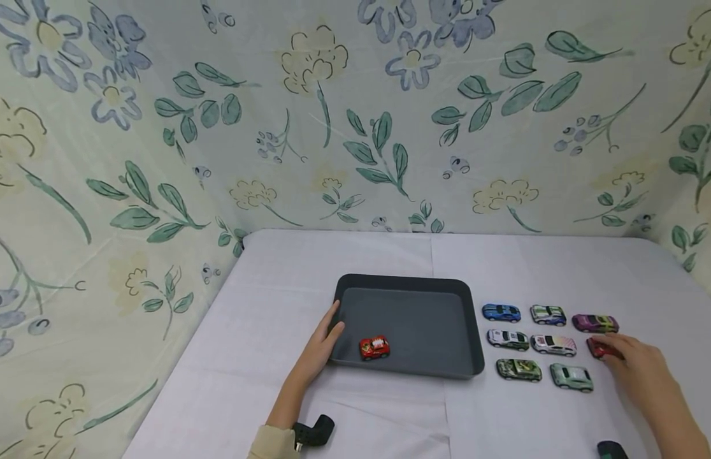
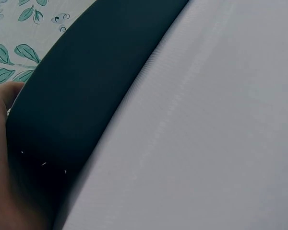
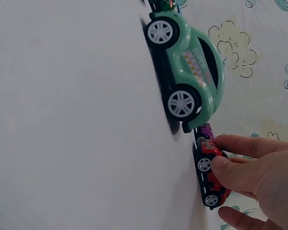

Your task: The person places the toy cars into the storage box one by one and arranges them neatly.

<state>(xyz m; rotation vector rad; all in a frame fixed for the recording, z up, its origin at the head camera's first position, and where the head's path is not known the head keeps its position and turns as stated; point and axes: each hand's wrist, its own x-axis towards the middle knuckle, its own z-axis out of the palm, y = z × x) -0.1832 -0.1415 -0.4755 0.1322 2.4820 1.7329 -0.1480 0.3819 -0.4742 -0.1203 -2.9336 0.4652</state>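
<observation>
A dark grey rectangular baking tray (image 1: 409, 284) lies on the table. My left hand (image 1: 318, 347) holds its left side, with the thumb over the rim; the left wrist view shows the tray's outer wall (image 2: 81, 76) close up. Inside the tray, near its front left corner, sits a red toy car (image 1: 374, 348). To the right, my right hand (image 1: 642, 370) pinches another red toy car (image 3: 212, 179) between thumb and fingers, its wheels at or very near the cloth. A light green toy car (image 1: 571, 377) stands nearby, with a purple toy car (image 1: 595, 323) just behind.
Several more toy cars stand in rows right of the tray, among them a blue one (image 1: 501, 312), a white-and-pink one (image 1: 553, 345) and a camouflage one (image 1: 518, 370). White cloth (image 1: 390, 408) covers the table. Floral fabric (image 1: 355, 127) hangs behind and on the left.
</observation>
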